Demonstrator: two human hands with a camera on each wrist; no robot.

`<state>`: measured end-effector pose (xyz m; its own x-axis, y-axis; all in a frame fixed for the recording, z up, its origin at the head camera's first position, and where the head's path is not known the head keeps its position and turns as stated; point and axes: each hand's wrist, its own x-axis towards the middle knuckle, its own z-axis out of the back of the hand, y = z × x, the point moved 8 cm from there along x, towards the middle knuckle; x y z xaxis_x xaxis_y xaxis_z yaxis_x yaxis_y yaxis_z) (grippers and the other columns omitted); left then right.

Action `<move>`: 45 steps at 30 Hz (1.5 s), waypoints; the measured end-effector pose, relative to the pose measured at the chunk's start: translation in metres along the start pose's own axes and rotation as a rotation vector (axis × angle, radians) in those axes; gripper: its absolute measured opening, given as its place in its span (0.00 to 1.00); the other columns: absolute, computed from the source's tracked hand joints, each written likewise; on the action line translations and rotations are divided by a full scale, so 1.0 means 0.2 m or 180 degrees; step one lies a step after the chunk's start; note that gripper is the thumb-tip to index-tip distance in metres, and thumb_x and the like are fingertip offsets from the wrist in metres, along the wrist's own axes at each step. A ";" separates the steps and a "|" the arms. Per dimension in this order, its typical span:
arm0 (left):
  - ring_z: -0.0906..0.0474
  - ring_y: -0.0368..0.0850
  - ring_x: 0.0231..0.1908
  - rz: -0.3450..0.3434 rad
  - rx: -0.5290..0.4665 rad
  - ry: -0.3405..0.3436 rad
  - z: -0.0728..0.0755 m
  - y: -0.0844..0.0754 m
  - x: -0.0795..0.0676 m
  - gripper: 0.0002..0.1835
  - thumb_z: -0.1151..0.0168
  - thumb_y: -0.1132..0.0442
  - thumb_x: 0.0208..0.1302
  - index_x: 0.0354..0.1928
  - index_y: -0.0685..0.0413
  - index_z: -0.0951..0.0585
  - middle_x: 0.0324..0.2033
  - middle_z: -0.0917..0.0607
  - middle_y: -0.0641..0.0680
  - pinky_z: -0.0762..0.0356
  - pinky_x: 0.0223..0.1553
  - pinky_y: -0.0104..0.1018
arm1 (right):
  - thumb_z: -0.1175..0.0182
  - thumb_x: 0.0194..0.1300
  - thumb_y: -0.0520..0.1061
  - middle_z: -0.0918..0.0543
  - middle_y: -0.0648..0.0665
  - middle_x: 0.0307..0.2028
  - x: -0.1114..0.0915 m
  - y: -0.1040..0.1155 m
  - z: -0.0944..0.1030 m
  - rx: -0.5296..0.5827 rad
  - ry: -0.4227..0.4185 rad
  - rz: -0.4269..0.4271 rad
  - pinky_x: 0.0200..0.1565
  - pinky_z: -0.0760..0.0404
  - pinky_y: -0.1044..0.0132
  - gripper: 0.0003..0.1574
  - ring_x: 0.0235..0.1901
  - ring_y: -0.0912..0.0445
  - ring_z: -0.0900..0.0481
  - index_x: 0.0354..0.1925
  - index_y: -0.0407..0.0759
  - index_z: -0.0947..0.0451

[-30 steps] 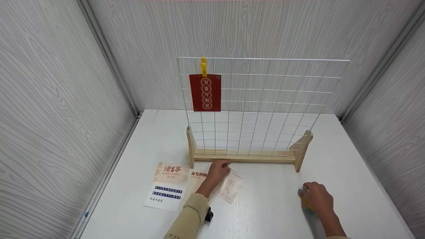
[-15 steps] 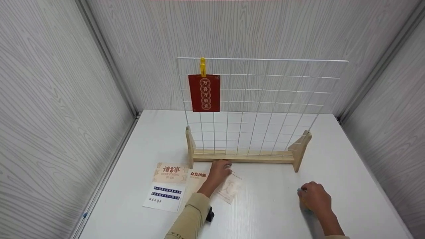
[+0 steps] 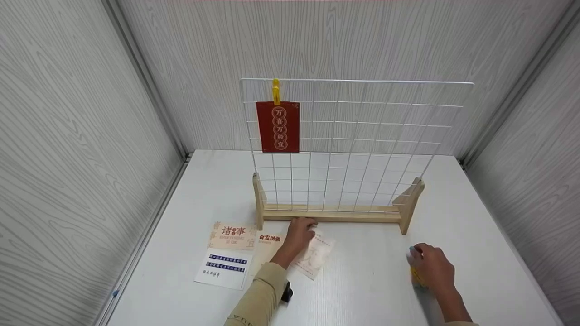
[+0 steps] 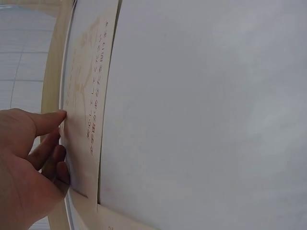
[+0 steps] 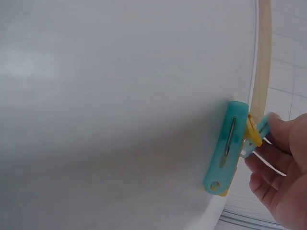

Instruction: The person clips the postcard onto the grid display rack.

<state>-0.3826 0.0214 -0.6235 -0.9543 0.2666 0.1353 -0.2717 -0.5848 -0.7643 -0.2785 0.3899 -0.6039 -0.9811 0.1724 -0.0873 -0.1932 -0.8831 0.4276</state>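
My left hand [image 3: 297,235] is at the top edge of a pale printed card [image 3: 316,258]; in the left wrist view, thumb and fingertips [image 4: 61,115] pinch that edge of the card [image 4: 84,96]. On the right, my right hand [image 3: 435,269] pinches a pale teal clip [image 5: 262,128] between thumb and fingers. Right beside that clip are a larger teal clip [image 5: 228,148] and a yellow one [image 5: 252,130], close together. A red card [image 3: 278,127] hangs from the white wire grid [image 3: 358,122] under a yellow clip [image 3: 276,92].
The grid stands in a wooden base [image 3: 333,217] just beyond the left hand. Left of that hand lie a beige-and-white card [image 3: 226,256] and a beige card [image 3: 267,246]. A small black object [image 3: 287,292] shows beside the left sleeve. Panels enclose the white table [image 3: 362,290].
The pale card under my left hand has turned slightly. My right fingers have shifted a little, and more of the small clip shows. The left hand has barely moved.
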 end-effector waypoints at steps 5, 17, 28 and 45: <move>0.22 0.54 0.53 0.0098 -0.0400 0.0121 0.01 0.00 -0.01 0.17 0.41 0.76 0.67 0.56 0.60 0.17 0.51 0.18 0.59 0.20 0.53 0.48 | 0.51 0.79 0.53 0.17 0.33 0.49 -0.02 0.01 0.03 0.0145 -0.0145 -0.0048 0.45 0.21 0.45 0.26 0.45 0.43 0.19 0.62 0.34 0.29; 0.19 0.52 0.50 0.0299 -0.0991 0.0138 0.06 -0.02 -0.01 0.15 0.42 0.74 0.69 0.56 0.60 0.18 0.51 0.16 0.61 0.19 0.50 0.44 | 0.68 0.77 0.71 0.21 0.38 0.52 -0.05 -0.03 0.02 0.1729 -0.0045 -0.0431 0.41 0.21 0.63 0.42 0.42 0.51 0.21 0.70 0.43 0.37; 0.17 0.50 0.48 0.0379 -0.0918 0.0108 0.08 -0.02 -0.02 0.12 0.40 0.72 0.68 0.50 0.62 0.14 0.46 0.13 0.58 0.17 0.48 0.40 | 0.56 0.69 0.77 0.23 0.45 0.44 -0.05 -0.02 -0.05 0.2672 0.0568 -0.0923 0.45 0.21 0.69 0.52 0.42 0.55 0.25 0.66 0.36 0.32; 0.18 0.43 0.43 0.0605 -0.1149 -0.0033 0.11 0.01 -0.04 0.12 0.39 0.69 0.68 0.50 0.60 0.14 0.45 0.12 0.54 0.20 0.45 0.37 | 0.54 0.80 0.54 0.23 0.44 0.41 -0.03 0.08 -0.11 0.2685 0.0804 -0.0804 0.36 0.23 0.67 0.30 0.33 0.56 0.27 0.64 0.31 0.30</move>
<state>-0.3776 0.0024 -0.6122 -0.9850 0.1707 -0.0249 -0.0308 -0.3159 -0.9483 -0.2766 0.3649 -0.6156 -0.8987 0.1289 -0.4192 -0.4378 -0.2034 0.8758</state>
